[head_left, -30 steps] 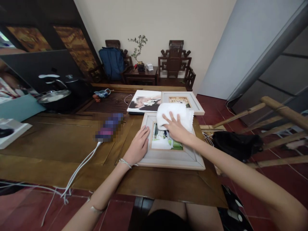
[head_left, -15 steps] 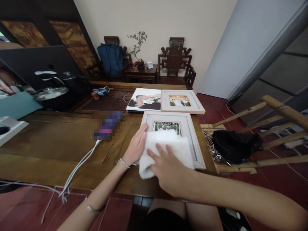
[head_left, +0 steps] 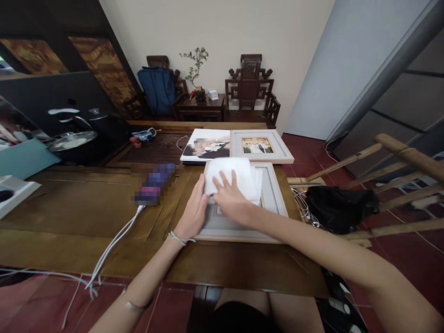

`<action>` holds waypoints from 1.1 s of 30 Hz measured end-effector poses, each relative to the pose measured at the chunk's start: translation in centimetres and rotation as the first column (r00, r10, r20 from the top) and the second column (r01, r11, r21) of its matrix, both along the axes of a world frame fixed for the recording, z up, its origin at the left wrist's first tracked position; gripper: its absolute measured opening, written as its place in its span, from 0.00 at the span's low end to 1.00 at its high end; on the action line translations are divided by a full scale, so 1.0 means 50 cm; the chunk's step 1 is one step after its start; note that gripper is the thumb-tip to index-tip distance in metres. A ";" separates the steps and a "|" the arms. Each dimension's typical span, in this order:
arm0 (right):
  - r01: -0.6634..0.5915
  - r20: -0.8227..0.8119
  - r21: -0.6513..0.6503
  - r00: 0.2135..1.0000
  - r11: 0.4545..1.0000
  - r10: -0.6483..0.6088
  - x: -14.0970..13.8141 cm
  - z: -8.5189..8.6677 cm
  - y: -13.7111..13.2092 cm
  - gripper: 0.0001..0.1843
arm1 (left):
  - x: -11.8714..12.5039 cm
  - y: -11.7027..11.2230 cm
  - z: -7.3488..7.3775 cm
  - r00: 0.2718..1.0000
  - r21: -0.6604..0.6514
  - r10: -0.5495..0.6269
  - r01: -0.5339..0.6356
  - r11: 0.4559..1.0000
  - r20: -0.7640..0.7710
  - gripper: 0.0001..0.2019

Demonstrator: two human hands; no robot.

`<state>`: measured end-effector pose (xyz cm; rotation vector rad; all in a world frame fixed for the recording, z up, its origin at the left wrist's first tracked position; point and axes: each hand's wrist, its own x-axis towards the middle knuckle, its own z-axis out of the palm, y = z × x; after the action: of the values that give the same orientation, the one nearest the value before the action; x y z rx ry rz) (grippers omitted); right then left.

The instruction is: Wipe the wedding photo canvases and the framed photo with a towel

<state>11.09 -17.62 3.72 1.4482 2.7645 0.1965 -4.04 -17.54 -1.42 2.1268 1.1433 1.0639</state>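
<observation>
A light wooden picture frame (head_left: 279,199) with a grey mat lies flat near the table's front right edge. Spread over its upper left part is a folded white cloth (head_left: 229,169), which hides most of the photo inside. My right hand (head_left: 233,196) presses down on this cloth, its fingers fanned out and flat. Along the frame's left side rests my left hand (head_left: 194,210), fingers stretched out and touching the edge. Just behind lie a second light frame (head_left: 285,150) with a photo and a white photo panel (head_left: 222,135).
On the wooden table (head_left: 86,231), a phone (head_left: 152,185) with a white cable (head_left: 114,236) lies left of my hands. Farther left stand a lidded pot (head_left: 74,143) and a white tray (head_left: 17,196). A bamboo chair (head_left: 409,148) holding a black bag (head_left: 342,208) stands to the right.
My right hand and the white cloth have moved up and left across the frame, uncovering its lower part. My left hand stays at the frame's left edge.
</observation>
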 end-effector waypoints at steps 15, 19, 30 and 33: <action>0.108 0.120 -0.235 0.989 0.966 -0.082 0.190 0.072 -0.211 0.15 | 0.008 0.016 -0.010 0.948 0.125 -0.014 0.057 0.991 -0.317 0.23; -0.006 0.041 -0.223 0.999 0.975 0.015 0.140 0.055 -0.194 0.15 | 0.007 0.018 -0.016 0.960 0.127 0.010 0.027 0.992 -0.281 0.22; 0.021 -0.009 -0.109 1.000 0.994 -0.022 0.099 0.025 -0.201 0.10 | 0.000 0.019 -0.016 0.952 0.107 -0.028 0.064 0.992 -0.306 0.22; 0.219 0.056 -0.028 0.974 0.975 -0.217 0.166 0.028 -0.247 0.08 | 0.003 0.018 -0.016 0.943 0.128 -0.026 0.072 0.989 -0.332 0.22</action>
<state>19.40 -29.97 5.13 1.6963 2.5297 0.1802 -3.88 -16.64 -2.20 2.5005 1.1843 0.8028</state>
